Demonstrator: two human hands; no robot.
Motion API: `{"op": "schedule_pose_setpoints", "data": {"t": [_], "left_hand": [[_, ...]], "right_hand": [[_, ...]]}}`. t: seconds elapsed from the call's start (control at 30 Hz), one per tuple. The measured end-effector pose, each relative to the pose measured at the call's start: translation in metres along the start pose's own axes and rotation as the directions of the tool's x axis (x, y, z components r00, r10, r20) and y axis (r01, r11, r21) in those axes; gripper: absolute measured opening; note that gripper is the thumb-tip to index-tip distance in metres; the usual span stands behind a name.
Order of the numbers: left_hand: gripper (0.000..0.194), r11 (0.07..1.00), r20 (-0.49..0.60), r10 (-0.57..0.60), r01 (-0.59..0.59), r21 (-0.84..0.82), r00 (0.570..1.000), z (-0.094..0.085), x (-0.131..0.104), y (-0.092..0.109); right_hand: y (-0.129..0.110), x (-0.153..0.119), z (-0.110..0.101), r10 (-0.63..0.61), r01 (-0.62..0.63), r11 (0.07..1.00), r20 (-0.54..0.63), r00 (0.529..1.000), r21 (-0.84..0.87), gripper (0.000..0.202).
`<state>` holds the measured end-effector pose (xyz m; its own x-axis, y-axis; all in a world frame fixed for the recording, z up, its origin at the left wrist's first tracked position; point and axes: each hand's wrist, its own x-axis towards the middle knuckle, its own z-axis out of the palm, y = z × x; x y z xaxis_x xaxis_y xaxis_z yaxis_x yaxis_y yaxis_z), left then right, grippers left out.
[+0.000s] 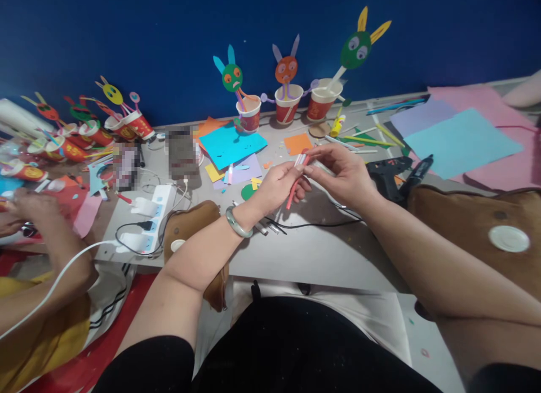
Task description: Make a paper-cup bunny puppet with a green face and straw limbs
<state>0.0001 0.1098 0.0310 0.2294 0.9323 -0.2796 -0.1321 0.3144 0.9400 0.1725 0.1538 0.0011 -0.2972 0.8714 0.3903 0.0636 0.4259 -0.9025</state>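
Note:
Thin red and pale sticks [291, 196], like rolled paper or straws, are held between my two hands over the grey table. My left hand [281, 187], with a bangle on its wrist, is closed around them, and their red lower end pokes out below the fingers. At their upper end my right hand [340, 170] pinches with thumb and fingertips, partly hiding them. An orange paper piece [298, 144] lies just beyond the hands. To the right of my right hand rests a black glue gun [385, 176] beside a black marker [416, 175].
Red paper cups [288, 106] with paper animal heads stand along the blue wall. Blue paper [233, 146] and a power strip [159, 217] lie left; coloured sheets [464, 142] and a brown bag [460, 229] lie right. A co-worker's hand [31, 206] is at far left.

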Motion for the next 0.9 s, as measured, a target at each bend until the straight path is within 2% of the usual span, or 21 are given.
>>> {"op": "schedule_pose_setpoints", "data": {"t": [0.33, 0.57, 0.9], "left_hand": [[0.028, 1.000, -0.006, 0.004, -0.004, -0.013, 1.000, -0.002, 0.003, -0.004], [0.029, 0.999, 0.002, 0.047, -0.047, -0.028, 0.999, -0.004, 0.004, -0.011], [0.023, 0.999, -0.029, 0.024, -0.025, -0.031, 0.999, -0.002, 0.000, -0.005]], "right_hand": [[0.002, -0.002, 0.001, 0.046, -0.046, 0.999, -0.013, 0.999, -0.020, 0.039], [0.003, -0.002, 0.002, 0.059, -0.059, 0.998, -0.011, 0.998, -0.007, 0.037], [0.007, -0.005, 0.004, 0.039, -0.040, 0.999, -0.020, 0.999, -0.018, 0.037]]}}
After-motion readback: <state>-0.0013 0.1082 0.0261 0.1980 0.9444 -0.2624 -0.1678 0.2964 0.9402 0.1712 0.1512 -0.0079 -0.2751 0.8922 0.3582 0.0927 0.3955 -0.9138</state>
